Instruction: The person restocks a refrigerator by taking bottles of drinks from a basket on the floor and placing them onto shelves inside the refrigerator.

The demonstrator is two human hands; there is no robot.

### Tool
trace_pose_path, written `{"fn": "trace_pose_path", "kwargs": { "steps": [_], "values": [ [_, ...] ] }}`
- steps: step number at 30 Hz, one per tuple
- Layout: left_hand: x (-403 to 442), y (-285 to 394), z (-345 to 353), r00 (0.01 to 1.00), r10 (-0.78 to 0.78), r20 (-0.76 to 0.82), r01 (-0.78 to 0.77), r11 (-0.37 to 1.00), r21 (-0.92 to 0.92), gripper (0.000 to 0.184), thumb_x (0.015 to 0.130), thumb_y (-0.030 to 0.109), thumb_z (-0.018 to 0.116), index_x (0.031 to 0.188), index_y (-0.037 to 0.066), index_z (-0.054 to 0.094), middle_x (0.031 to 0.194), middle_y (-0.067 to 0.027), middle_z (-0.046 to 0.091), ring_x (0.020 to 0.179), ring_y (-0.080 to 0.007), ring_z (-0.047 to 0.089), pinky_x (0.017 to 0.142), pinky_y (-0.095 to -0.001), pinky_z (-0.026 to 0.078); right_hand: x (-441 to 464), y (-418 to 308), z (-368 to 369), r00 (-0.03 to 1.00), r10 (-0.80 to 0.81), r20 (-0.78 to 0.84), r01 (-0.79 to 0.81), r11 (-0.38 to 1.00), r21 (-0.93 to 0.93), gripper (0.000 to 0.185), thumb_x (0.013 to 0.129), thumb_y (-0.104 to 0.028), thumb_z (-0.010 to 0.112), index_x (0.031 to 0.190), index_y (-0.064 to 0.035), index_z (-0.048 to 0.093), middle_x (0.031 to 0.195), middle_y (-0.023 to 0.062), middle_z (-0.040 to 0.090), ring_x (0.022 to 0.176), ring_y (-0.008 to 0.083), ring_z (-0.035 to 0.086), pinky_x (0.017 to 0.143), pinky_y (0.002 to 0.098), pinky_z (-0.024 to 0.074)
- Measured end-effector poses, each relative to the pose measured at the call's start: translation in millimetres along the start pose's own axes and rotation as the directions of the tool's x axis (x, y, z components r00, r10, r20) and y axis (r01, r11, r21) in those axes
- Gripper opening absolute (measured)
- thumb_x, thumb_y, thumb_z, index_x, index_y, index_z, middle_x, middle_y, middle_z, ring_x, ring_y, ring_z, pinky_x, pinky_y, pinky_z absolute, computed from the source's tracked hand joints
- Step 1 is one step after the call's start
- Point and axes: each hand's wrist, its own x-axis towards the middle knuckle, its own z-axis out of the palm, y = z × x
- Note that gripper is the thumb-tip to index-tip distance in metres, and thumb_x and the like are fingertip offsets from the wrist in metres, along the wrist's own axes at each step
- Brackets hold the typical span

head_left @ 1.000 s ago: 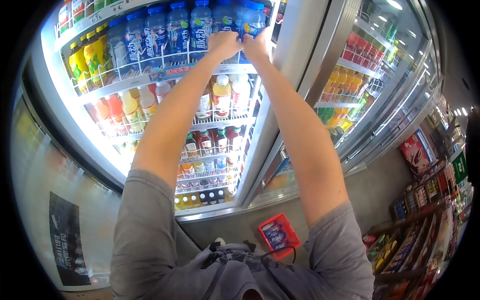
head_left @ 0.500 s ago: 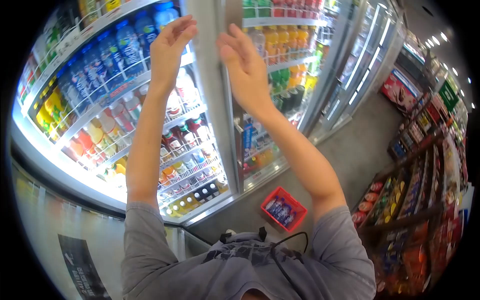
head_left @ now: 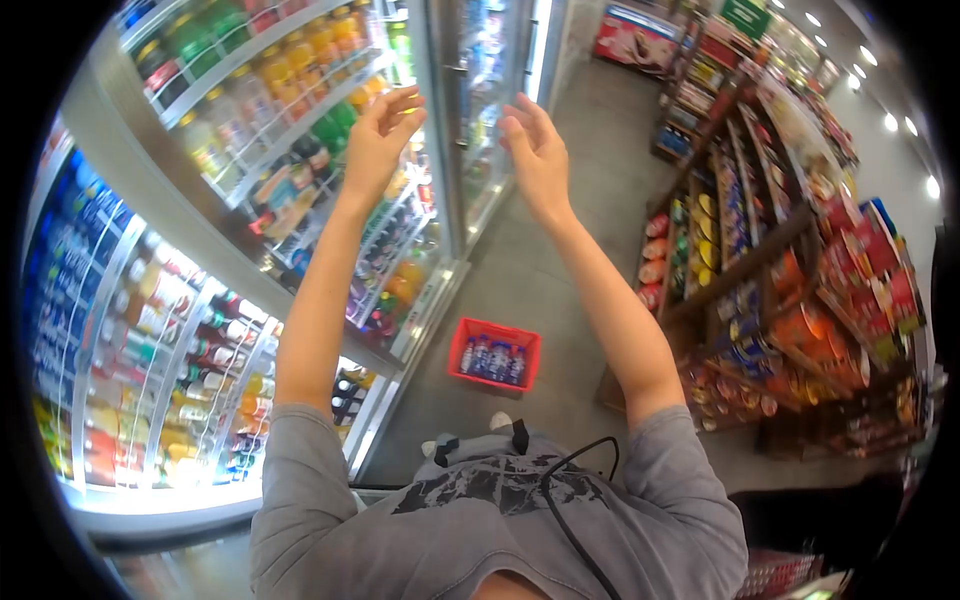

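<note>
My left hand [head_left: 384, 150] is raised in front of the glass-door drinks cooler [head_left: 245, 215], its fingers loosely curved and holding nothing. Apart from it, my right hand [head_left: 541, 165] hangs in the air over the aisle, also with slightly bent fingers and nothing in it. Neither hand seems to touch anything. On the floor below and between my forearms stands a red shopping basket [head_left: 500, 328]. Several small bottles with blue labels [head_left: 495, 362] stand inside it.
Lit cooler shelves with blue bottles [head_left: 75, 230] and other drinks line the left. Wooden racks of packaged snacks [head_left: 740, 250] border the right side. The grey tiled aisle [head_left: 585, 170] runs ahead towards a red and blue poster panel [head_left: 635, 42]. A black cable [head_left: 560, 510] hangs over my shirt.
My view has turned right, away from the blue bottles and towards the aisle. The basket now sits more squarely ahead of me. Both hands stay raised and have moved slightly farther apart.
</note>
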Motion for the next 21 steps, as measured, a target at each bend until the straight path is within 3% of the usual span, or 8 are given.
{"fn": "trace_pose_path", "kwargs": {
  "steps": [2, 5, 9, 10, 11, 14, 17, 21],
  "values": [
    [-4, -21, 37, 0.998, -0.058, 0.030, 0.058, 0.998, -0.012, 0.040, 0.091, 0.017, 0.068, 0.127, 0.002, 0.059, 0.118, -0.0095, 0.066, 0.107, -0.0157, 0.062, 0.095, -0.0292, 0.047, -10, 9, -31, 0.994, 0.095, -0.053, -0.095, 0.995, -0.003, 0.051, 0.097, -0.029, 0.059, 0.140, -0.0025, 0.047, 0.129, 0.0168, 0.061, 0.115, 0.0228, 0.062, 0.096, 0.0333, 0.0489],
    [-18, -49, 78, 0.988, -0.139, 0.067, 0.145, 0.985, -0.097, 0.040, 0.091, 0.019, 0.068, 0.127, 0.003, 0.059, 0.118, -0.0101, 0.065, 0.109, -0.0165, 0.061, 0.096, -0.0299, 0.046, -23, 37, -70, 0.990, 0.093, -0.107, -0.100, 0.993, -0.069, 0.046, 0.098, -0.027, 0.059, 0.135, -0.0018, 0.052, 0.124, 0.0146, 0.065, 0.109, 0.0199, 0.064, 0.090, 0.0300, 0.0514],
    [-58, -85, 101, 0.969, -0.238, 0.073, 0.246, 0.958, -0.146, 0.042, 0.093, 0.020, 0.067, 0.130, 0.003, 0.057, 0.124, -0.0098, 0.063, 0.106, -0.0145, 0.061, 0.091, -0.0281, 0.047, -57, 59, -95, 0.964, 0.224, -0.143, -0.234, 0.971, -0.057, 0.040, 0.097, -0.026, 0.060, 0.128, -0.0004, 0.058, 0.117, 0.0131, 0.067, 0.101, 0.0164, 0.066, 0.085, 0.0289, 0.0532],
    [-73, -97, 103, 0.960, -0.269, 0.076, 0.278, 0.950, -0.141, 0.042, 0.093, 0.020, 0.067, 0.130, 0.003, 0.057, 0.124, -0.0098, 0.063, 0.106, -0.0145, 0.061, 0.091, -0.0281, 0.047, -67, 66, -98, 0.959, 0.239, -0.151, -0.249, 0.967, -0.053, 0.040, 0.097, -0.026, 0.060, 0.127, -0.0004, 0.059, 0.116, 0.0128, 0.068, 0.100, 0.0159, 0.066, 0.085, 0.0292, 0.0534],
    [-90, -111, 104, 0.954, -0.295, 0.060, 0.301, 0.943, -0.145, 0.042, 0.093, 0.019, 0.068, 0.130, 0.003, 0.057, 0.124, -0.0103, 0.063, 0.107, -0.0145, 0.061, 0.091, -0.0282, 0.047, -78, 71, -103, 0.951, 0.294, -0.091, -0.303, 0.948, -0.101, 0.043, 0.100, -0.025, 0.055, 0.134, 0.0021, 0.051, 0.128, 0.0182, 0.060, 0.111, 0.0226, 0.061, 0.091, 0.0344, 0.0519],
    [-140, -148, 100, 0.921, -0.388, 0.041, 0.390, 0.910, -0.141, 0.044, 0.092, 0.016, 0.068, 0.132, 0.002, 0.055, 0.124, -0.0116, 0.063, 0.109, -0.0144, 0.060, 0.092, -0.0278, 0.047, -121, 114, -102, 0.916, 0.383, -0.123, -0.396, 0.912, -0.110, 0.042, 0.100, -0.024, 0.056, 0.134, 0.0011, 0.052, 0.128, 0.0173, 0.060, 0.113, 0.0219, 0.061, 0.092, 0.0344, 0.0518],
    [-198, -194, 82, 0.891, -0.455, 0.015, 0.453, 0.885, -0.104, 0.046, 0.092, 0.016, 0.068, 0.133, 0.002, 0.053, 0.124, -0.0116, 0.062, 0.108, -0.0140, 0.059, 0.091, -0.0269, 0.047, -171, 157, -90, 0.873, 0.452, -0.183, -0.479, 0.865, -0.151, 0.040, 0.096, -0.025, 0.061, 0.129, -0.0027, 0.058, 0.118, 0.0118, 0.067, 0.102, 0.0161, 0.065, 0.086, 0.0286, 0.0523],
    [-267, -225, 51, 0.798, -0.603, -0.002, 0.593, 0.786, -0.176, 0.045, 0.091, 0.017, 0.069, 0.131, 0.002, 0.055, 0.122, -0.0152, 0.063, 0.109, -0.0196, 0.062, 0.093, -0.0303, 0.048, -224, 186, -69, 0.817, 0.546, -0.185, -0.575, 0.798, -0.184, 0.042, 0.095, -0.026, 0.062, 0.130, -0.0036, 0.057, 0.118, 0.0125, 0.067, 0.103, 0.0157, 0.065, 0.088, 0.0296, 0.0510]
  ]
}}
